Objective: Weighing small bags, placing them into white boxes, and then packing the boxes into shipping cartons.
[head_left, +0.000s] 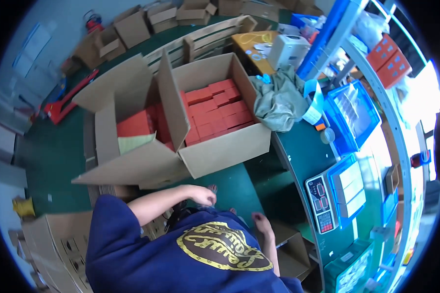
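Observation:
In front of my body hangs my left hand [203, 195], its fingers loosely curled and no object showing in them. My right hand [262, 223] is lower at my right side, fingers a little apart and holding nothing visible. Beyond both hands stands a large open carton [225, 152], packed with rows of red boxes [215, 110]. A second open carton [105, 129] adjoins it on the left, its flaps up, with more red boxes [134, 124] and a pale green sheet [134, 142] inside. Neither hand touches the cartons.
A green workbench [305, 151] on the right bears a scale [321, 205], a blue bin [357, 117] and a grey-green cloth [281, 97]. A red pallet jack [63, 107] stands far left. Empty-looking cartons [132, 29] line the back wall. Below the bench is an open carton [293, 254].

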`<state>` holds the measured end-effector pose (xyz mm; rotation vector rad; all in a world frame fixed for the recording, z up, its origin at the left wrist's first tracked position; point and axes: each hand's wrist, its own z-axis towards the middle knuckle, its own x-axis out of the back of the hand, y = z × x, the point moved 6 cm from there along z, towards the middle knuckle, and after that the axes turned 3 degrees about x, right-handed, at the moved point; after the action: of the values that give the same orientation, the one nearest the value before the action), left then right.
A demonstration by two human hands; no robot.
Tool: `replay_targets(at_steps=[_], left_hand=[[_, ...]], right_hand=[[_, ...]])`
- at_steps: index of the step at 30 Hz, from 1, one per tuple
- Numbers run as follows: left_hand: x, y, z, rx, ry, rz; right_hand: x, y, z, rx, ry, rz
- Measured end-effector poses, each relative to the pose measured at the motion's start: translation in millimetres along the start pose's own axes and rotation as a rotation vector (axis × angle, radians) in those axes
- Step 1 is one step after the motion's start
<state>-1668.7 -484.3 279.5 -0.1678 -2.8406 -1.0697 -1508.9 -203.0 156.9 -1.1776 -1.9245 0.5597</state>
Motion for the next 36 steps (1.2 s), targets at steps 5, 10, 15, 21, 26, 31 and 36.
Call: replay_targets(at_steps=[5,10,15,21,26,31,36], left_hand=[[-29.8,-19.0,147.2,-0.155,-0.369,0.681],[-5.3,46.2,187.9,-0.076,-0.406,0.369],[-10.2,110.4,237.4,-0.042,-0.521,0.553],[18.2,142.5,307.8,0.064,0.069,0.509],[6.9,281.4,275.3,-0.015,-0.027,0.776],[-51.9,481.6,255.2,-0.14,-0.789,0.538],[-55.5,649.8,314.7,-0.626,-0.569,0.692]], right_hand=[[-21.0,52.1,-86.8,-0.325,-0.136,0.092],[-15.0,44.5,-114.0,-0.246,0.35,-0.008],[39.2,129.3,-134.3,-0.539,0.981,0.22],[156.8,141.9,-167.7,-0.195,0.536,0.503],[379.7,196.2,-340.5,0.07,1.125,0.852],[454.4,413.4,-448.7,-0.62,1.839,0.46],[477.2,428.4,-427.0,-0.875,1.803,-0.033]])
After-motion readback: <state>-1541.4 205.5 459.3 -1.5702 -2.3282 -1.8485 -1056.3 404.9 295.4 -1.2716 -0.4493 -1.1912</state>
